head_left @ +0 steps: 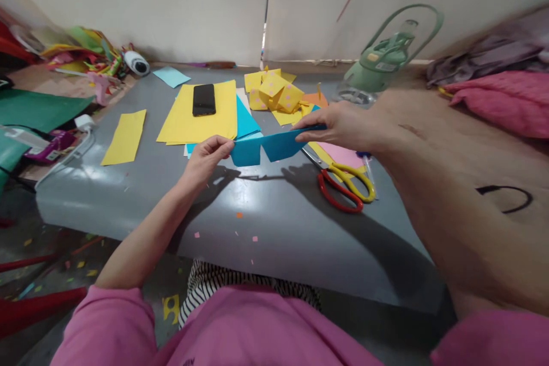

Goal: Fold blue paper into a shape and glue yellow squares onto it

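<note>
A strip of blue paper (281, 146) with a notch cut near its middle is stretched between my two hands, raised above the grey table. My left hand (210, 153) pinches its left end, while my right hand (332, 128) grips the right end from above. Below my right hand lie scissors (341, 186) with one red and one yellow handle, their blades partly hidden. Behind my left hand is a stack of yellow paper (182, 120) with a black phone (203, 99) on top. Blue sheets (245, 119) stick out beneath the stack.
Folded yellow dotted paper shapes (274, 91) stand at the back. A green bottle (381, 60) is behind my right arm. To the left are a yellow paper piece (124, 137) and a white cable (68, 163). Paper scraps (239, 215) dot the grey table (278, 240).
</note>
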The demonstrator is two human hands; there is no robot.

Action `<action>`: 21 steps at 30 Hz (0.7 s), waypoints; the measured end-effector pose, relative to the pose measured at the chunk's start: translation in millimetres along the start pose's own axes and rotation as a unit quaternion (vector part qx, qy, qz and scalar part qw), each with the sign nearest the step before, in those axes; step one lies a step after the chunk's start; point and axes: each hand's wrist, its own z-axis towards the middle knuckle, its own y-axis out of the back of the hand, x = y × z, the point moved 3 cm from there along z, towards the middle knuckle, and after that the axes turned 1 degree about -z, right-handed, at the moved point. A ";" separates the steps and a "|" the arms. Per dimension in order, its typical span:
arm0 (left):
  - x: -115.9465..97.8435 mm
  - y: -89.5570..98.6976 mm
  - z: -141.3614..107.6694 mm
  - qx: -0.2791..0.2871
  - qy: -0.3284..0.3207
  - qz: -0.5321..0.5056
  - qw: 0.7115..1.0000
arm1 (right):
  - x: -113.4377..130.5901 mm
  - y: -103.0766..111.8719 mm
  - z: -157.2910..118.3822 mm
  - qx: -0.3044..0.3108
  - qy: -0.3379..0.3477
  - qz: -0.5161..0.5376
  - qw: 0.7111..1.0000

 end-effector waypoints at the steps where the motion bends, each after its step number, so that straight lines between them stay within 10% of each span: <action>1: 0.9 1.6 1.1 -0.003 0.005 -0.008 1.000 | -3.9 4.0 -3.0 -0.013 -0.014 -0.007 1.000; 8: 2.1 3.0 20.4 -0.027 -0.056 0.007 0.998 | 27.3 34.4 -45.3 -0.144 -0.043 -0.103 0.983; 12: 5.2 1.0 29.6 -0.012 -0.089 0.129 0.988 | 58.7 14.8 -67.8 -0.176 0.025 -0.242 0.954; 17: -1.2 -16.6 5.8 0.014 -0.280 0.407 0.870 | 78.2 -53.2 -84.6 -0.160 0.079 -0.337 0.924; 21: 0.4 -48.5 -32.0 0.168 -0.424 0.411 0.789 | 87.2 -91.7 -90.2 -0.166 0.098 -0.303 0.933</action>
